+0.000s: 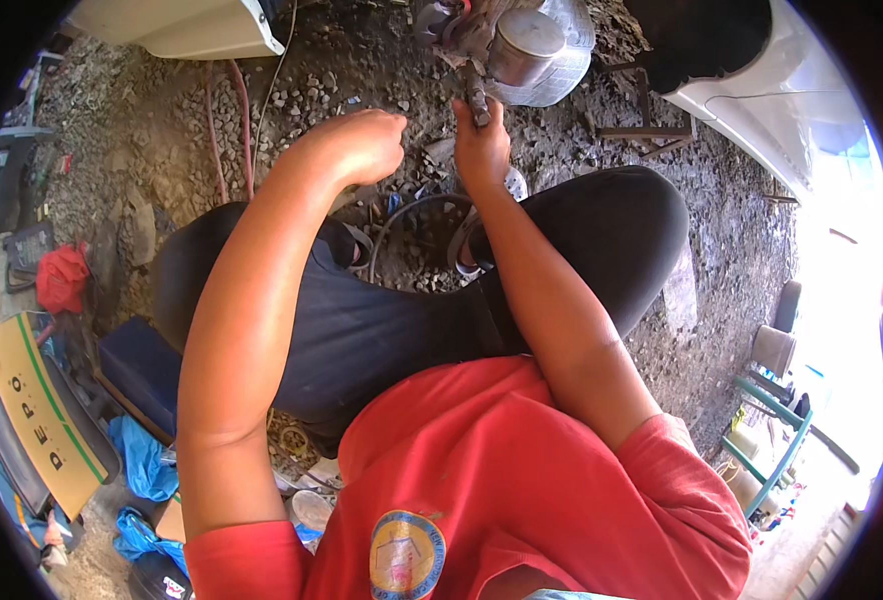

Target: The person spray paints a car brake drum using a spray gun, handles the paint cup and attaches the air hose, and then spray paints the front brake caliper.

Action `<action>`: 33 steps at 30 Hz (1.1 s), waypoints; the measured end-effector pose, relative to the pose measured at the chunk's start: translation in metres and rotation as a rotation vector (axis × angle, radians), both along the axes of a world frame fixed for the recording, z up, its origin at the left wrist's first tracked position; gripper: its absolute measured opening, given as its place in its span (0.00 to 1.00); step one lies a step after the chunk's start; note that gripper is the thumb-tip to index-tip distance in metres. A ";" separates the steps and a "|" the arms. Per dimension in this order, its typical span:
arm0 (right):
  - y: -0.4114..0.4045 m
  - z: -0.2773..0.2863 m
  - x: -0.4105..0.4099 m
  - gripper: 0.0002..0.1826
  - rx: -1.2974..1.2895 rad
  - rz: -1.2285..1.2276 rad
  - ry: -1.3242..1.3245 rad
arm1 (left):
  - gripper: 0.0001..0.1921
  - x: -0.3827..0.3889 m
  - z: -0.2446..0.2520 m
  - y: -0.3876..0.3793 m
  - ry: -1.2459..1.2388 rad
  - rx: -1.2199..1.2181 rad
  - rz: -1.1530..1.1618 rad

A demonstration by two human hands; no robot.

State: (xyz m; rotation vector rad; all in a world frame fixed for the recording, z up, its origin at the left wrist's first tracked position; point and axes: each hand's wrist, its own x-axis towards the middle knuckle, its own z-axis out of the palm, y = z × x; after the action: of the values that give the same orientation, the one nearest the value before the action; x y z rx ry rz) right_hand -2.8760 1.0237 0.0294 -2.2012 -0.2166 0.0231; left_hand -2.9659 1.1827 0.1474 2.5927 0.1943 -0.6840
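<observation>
My right hand (482, 150) grips the near end of a dark, dirty metal rod-like piece (477, 99); the far end runs up to a grimy part I cannot identify. Just right of that piece stands a round metal can (527, 49) with a pale lid, on a sheet of newspaper (565, 75). My left hand (370, 146) hangs over the gravel to the left, palm down, with its fingers curled under. Whether it holds anything is hidden. A reddish curved thing (452, 21) lies near the top edge.
Hoses (245, 135) cross the stony ground at upper left. A pale vehicle panel (201, 30) is above them. At right are a rusty metal frame (644, 133), a white car body (771, 97) and a green frame (775, 420). Cardboard (43, 412) and blue bags (141, 457) lie at lower left.
</observation>
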 end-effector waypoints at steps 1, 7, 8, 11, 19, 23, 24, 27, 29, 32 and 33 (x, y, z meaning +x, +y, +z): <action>0.002 0.000 0.000 0.25 -0.021 0.000 -0.051 | 0.27 0.001 0.004 0.001 0.053 0.021 -0.017; 0.011 0.002 -0.005 0.25 -0.011 0.067 0.046 | 0.26 -0.006 0.003 0.007 0.116 0.087 -0.013; 0.012 0.002 -0.007 0.25 -0.012 0.068 0.048 | 0.26 -0.009 0.000 0.008 0.081 0.083 -0.014; 0.008 -0.006 -0.003 0.25 -0.044 0.123 -0.057 | 0.26 -0.005 0.005 0.006 0.060 0.067 -0.010; 0.005 -0.004 -0.006 0.24 0.015 -0.006 -0.142 | 0.26 -0.010 0.014 0.010 0.069 0.073 0.004; -0.001 -0.002 0.008 0.26 0.094 -0.058 0.050 | 0.26 -0.011 0.020 0.017 0.063 0.076 -0.007; -0.001 -0.004 0.016 0.26 0.108 -0.087 0.056 | 0.26 -0.010 0.019 0.020 0.042 0.072 -0.009; -0.007 0.002 0.035 0.28 0.263 -0.138 0.093 | 0.26 -0.017 0.018 0.034 -0.093 0.015 0.036; -0.005 0.032 0.038 0.27 0.427 -0.119 0.331 | 0.26 -0.030 0.019 0.050 -0.122 0.002 0.065; -0.009 0.040 0.051 0.27 0.455 -0.173 0.354 | 0.28 -0.038 0.018 0.073 -0.160 -0.079 0.199; -0.009 0.049 0.049 0.26 0.492 -0.200 0.409 | 0.28 -0.041 0.015 0.081 -0.157 -0.072 0.162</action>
State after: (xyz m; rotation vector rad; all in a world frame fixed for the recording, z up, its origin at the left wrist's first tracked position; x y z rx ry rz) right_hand -2.8273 1.0150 0.0783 -1.6734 0.2089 0.2770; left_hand -3.0064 1.2636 0.1626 2.5138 0.3197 -0.4209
